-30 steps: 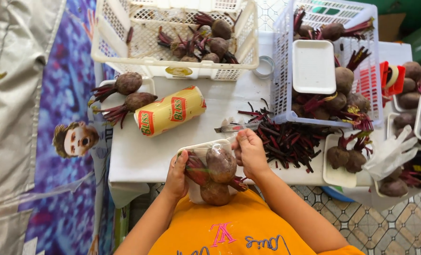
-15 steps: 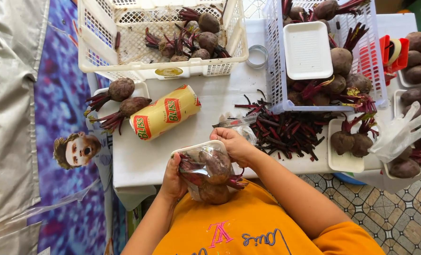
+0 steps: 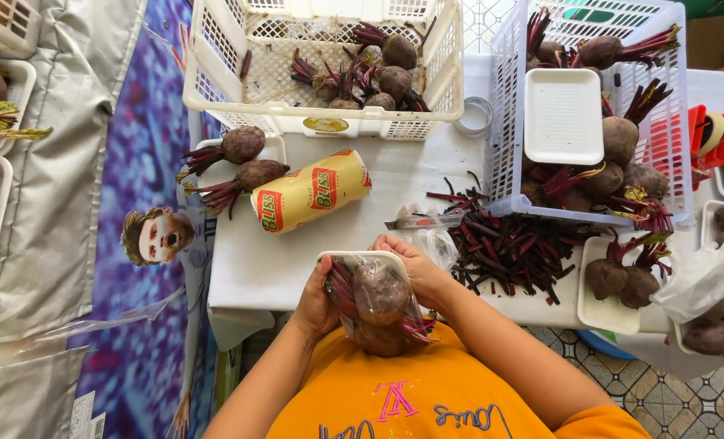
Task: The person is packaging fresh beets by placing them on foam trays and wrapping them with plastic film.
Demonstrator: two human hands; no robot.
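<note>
My left hand and my right hand both grip a white foam tray of beetroots wrapped in clear film, tilted up against my orange shirt at the table's near edge. The left hand cups the tray's left side, and the right hand presses its upper right corner. A yellow roll of cling film lies on the white table just beyond the tray. A small knife rests beside a heap of cut red stems.
Two loose beetroots lie left of the roll. A white basket and a lilac basket hold more beetroots; the lilac one also holds an empty foam tray. Filled trays and a clear plastic glove sit at right.
The wrapped tray has been pulled closer to my body and tilted up. My right hand has shifted along its top edge.
</note>
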